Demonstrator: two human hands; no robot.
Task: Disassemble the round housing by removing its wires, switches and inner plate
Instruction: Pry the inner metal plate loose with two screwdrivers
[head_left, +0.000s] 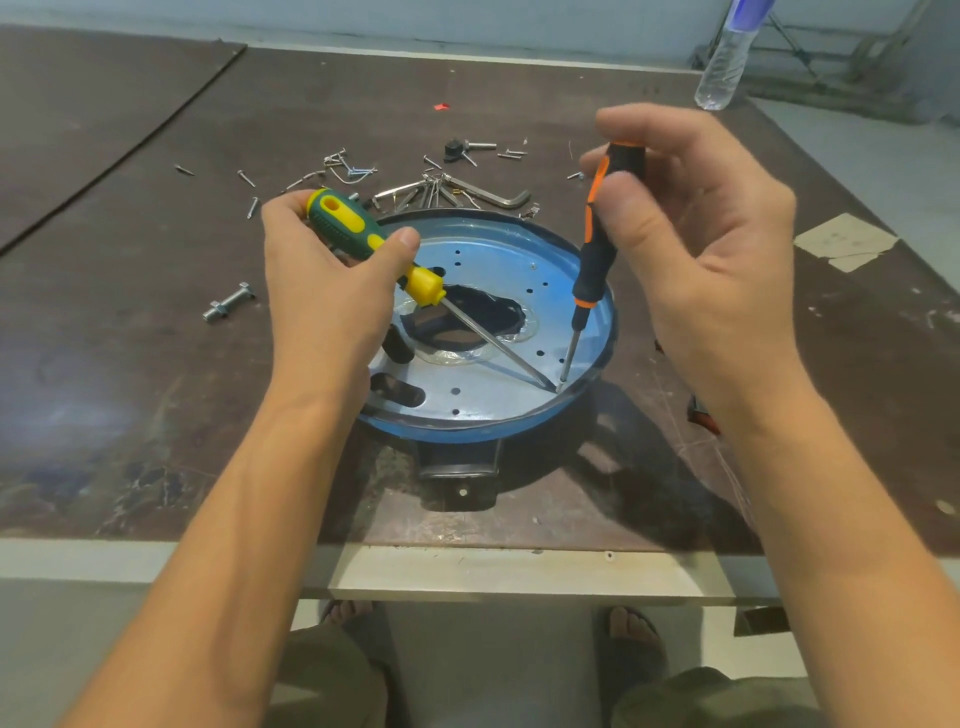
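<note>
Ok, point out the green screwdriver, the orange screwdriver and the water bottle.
green screwdriver (343, 221), head view, on its handle.
orange screwdriver (597, 254), head view, on its handle.
water bottle (724, 67), head view, on its clear body.

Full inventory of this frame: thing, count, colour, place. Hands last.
round housing: 1, blue, centre of table
green-yellow screwdriver: 1, slanted over housing, tip at near-right rim
black-orange screwdriver: 1, near upright, tip beside the other's
hex keys: a bunch, silver, just behind housing
screws: many, silver, scattered behind housing
bolt: 1, silver, left of housing
bottle: 1, clear, far right
table: 1, dark brown
left hand: holds green-yellow screwdriver
right hand: pinches black-orange screwdriver
</note>
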